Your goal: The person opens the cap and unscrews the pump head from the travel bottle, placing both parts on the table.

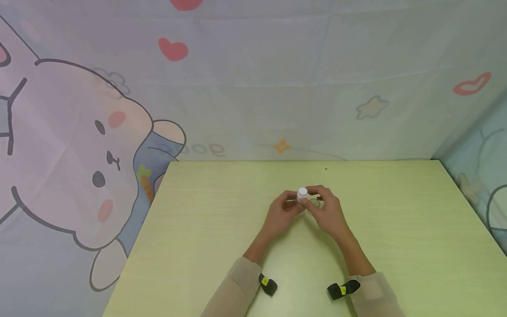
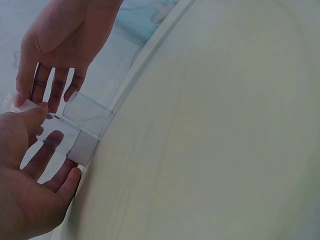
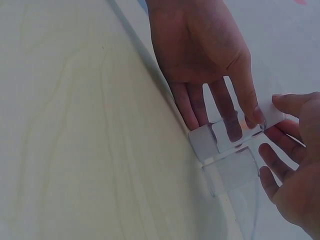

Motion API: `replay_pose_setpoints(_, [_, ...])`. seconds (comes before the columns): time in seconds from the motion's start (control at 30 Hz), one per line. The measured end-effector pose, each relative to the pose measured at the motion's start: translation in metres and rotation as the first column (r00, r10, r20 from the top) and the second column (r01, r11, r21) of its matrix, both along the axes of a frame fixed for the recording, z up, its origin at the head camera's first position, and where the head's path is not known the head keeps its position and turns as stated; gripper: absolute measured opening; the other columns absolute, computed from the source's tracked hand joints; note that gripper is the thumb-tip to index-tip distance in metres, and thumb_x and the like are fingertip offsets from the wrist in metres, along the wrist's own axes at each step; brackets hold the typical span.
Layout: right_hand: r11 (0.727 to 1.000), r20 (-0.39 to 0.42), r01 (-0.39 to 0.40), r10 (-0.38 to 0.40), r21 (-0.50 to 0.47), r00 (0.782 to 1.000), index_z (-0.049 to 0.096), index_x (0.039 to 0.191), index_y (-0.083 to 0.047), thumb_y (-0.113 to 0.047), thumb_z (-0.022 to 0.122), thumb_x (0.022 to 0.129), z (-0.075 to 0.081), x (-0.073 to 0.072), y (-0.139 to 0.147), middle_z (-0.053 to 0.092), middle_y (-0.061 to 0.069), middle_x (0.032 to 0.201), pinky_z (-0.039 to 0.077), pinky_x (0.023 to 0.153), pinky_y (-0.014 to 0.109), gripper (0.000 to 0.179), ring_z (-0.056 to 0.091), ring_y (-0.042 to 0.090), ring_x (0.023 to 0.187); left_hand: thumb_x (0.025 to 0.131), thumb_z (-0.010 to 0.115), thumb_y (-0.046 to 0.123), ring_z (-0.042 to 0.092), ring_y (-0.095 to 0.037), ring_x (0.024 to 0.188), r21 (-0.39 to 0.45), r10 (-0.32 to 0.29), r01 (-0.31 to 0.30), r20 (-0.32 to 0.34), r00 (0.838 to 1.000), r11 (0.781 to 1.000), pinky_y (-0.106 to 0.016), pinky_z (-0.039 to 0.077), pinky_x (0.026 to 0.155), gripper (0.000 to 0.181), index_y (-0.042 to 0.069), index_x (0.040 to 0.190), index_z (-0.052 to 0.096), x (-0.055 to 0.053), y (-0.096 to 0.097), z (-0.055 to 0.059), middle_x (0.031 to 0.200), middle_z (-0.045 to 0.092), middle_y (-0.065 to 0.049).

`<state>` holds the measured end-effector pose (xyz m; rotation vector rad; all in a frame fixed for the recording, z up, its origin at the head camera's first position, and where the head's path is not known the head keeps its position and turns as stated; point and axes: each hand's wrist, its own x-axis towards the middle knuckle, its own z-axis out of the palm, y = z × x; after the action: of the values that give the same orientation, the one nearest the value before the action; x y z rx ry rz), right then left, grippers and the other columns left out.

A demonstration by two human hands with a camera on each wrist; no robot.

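A small clear bottle (image 3: 225, 131) with a white cap (image 1: 303, 191) stands upright between both hands, a white layer (image 3: 202, 143) showing at its base. My left hand (image 1: 280, 213) holds the bottle from the left, its thumb near the neck and its fingers around the body. From the other side my right hand (image 1: 329, 213) pinches the white cap between thumb and fingers. Beside the bottle, in front of the right hand's lower fingers, is an open clear cup (image 2: 89, 114). Its round rim (image 1: 314, 203) shows in the head view.
A pale wooden table (image 1: 214, 229) lies under the hands. Behind it hangs a printed cloth (image 1: 253, 88) with a cartoon animal, and more cloth hangs at the right. A tiny dark speck (image 1: 326, 168) is near the back edge. Black straps (image 1: 267, 285) sit at both wrists.
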<state>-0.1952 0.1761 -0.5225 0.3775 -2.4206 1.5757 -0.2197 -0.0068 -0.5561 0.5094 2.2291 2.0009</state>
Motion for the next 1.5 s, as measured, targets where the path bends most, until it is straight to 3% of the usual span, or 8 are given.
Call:
replay_pose_setpoints(0.37, [0.999,0.006,0.048,-0.049,0.009,0.999,0.067,0.128,-0.005,-0.023,0.081,0.097,0.0006,0.0006,-0.0028,0.068,0.012,0.127,0.045,0.101,0.053,0.039,0.057,0.031,0.122,0.102,0.075,0.025,0.066,-0.026,0.128,0.006,-0.013,0.013,-0.006,1.000,1.000,-0.032,0.058,0.101,0.029,0.017,0.130,0.068,-0.0002,0.0001,-0.0010,0.138,0.066,-0.002])
replay_pose_setpoints(0.63, [0.998,0.006,0.070,-0.070,-0.001,0.998,0.067,0.123,-0.004,-0.026,0.079,0.098,0.0018,0.0012,-0.0069,0.069,0.013,0.123,0.047,0.101,0.055,0.035,0.058,0.031,0.120,0.102,0.075,0.025,0.066,-0.025,0.128,0.021,-0.016,0.016,0.002,1.000,1.000,-0.031,0.059,0.100,0.028,0.018,0.129,0.068,0.0003,-0.0003,0.0000,0.136,0.066,0.001])
replay_pose_setpoints(0.97, [0.998,0.011,0.049,-0.050,0.029,0.999,0.067,0.126,-0.004,-0.024,0.076,0.101,0.0033,0.0012,-0.0050,0.068,0.014,0.125,0.047,0.102,0.053,0.034,0.057,0.032,0.122,0.101,0.077,0.025,0.067,-0.020,0.124,0.003,0.002,-0.002,-0.001,1.000,1.000,-0.028,0.058,0.100,0.026,0.024,0.126,0.069,0.0003,-0.0001,0.0000,0.132,0.067,0.009])
replay_pose_setpoints(1.37, [1.000,-0.012,0.022,-0.022,0.016,1.000,0.067,0.127,-0.003,-0.019,0.075,0.101,0.0019,0.0009,-0.0030,0.068,0.014,0.125,0.047,0.102,0.055,0.031,0.058,0.032,0.119,0.101,0.076,0.020,0.067,-0.027,0.126,0.014,-0.013,0.013,-0.020,1.000,1.000,-0.031,0.058,0.102,0.029,0.017,0.129,0.068,0.0004,-0.0006,0.0000,0.135,0.067,0.000])
replay_pose_setpoints(1.5, [1.000,-0.012,0.017,-0.016,0.017,1.000,0.067,0.127,-0.004,-0.019,0.075,0.102,0.0015,0.0009,-0.0024,0.068,0.013,0.124,0.047,0.102,0.053,0.031,0.058,0.032,0.119,0.101,0.077,0.022,0.067,-0.026,0.126,0.011,-0.011,0.011,-0.016,1.000,1.000,-0.030,0.058,0.101,0.029,0.019,0.129,0.068,0.0004,-0.0007,-0.0003,0.135,0.067,0.002])
